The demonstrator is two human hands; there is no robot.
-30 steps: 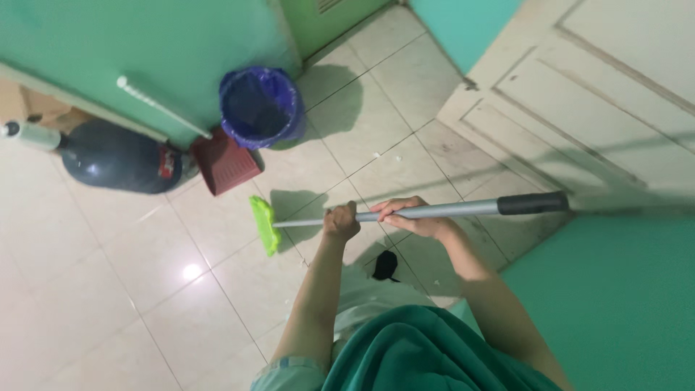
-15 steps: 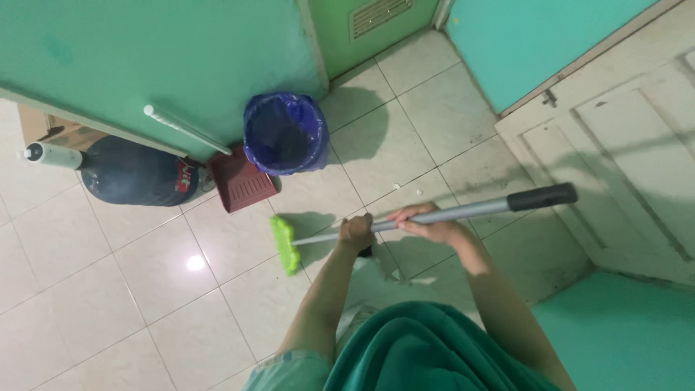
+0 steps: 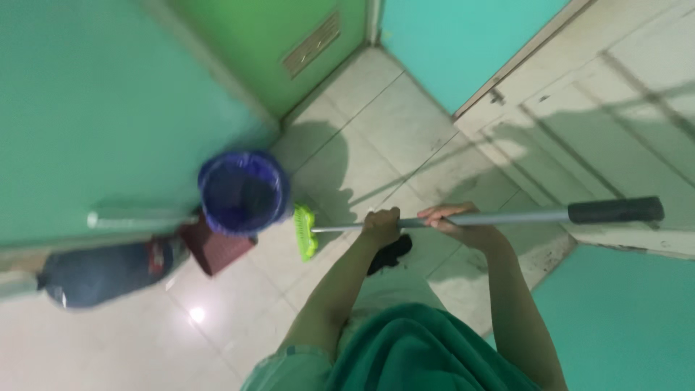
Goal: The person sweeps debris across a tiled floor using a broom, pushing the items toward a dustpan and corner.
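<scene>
The fingers of the left hand (image 3: 381, 225) wrap fully around the grey metal broom handle (image 3: 478, 216), knuckles up, the fist closed tight on the pole. The right hand (image 3: 452, 221) grips the same handle just beside it, toward three o'clock, its fingers curled over the top of the pole. The two hands sit near each other but apart.

From the hands the handle runs toward three o'clock and ends in a black rubber grip (image 3: 615, 210). Toward nine o'clock it thins to a short stretch and meets the bright green broom head (image 3: 305, 232), which rests low over the pale tiled floor (image 3: 376, 145).

Just beside the broom head, at its nine o'clock, stands a bin lined with a blue bag (image 3: 242, 192). A dark red dustpan (image 3: 213, 246) lies at the bin's six o'clock, touching or nearly so, its pale stick reaching toward nine o'clock. Farther that way lies a large dark blue bottle (image 3: 108, 271), blurred. A white panelled door (image 3: 615, 108) fills the two o'clock corner.
</scene>
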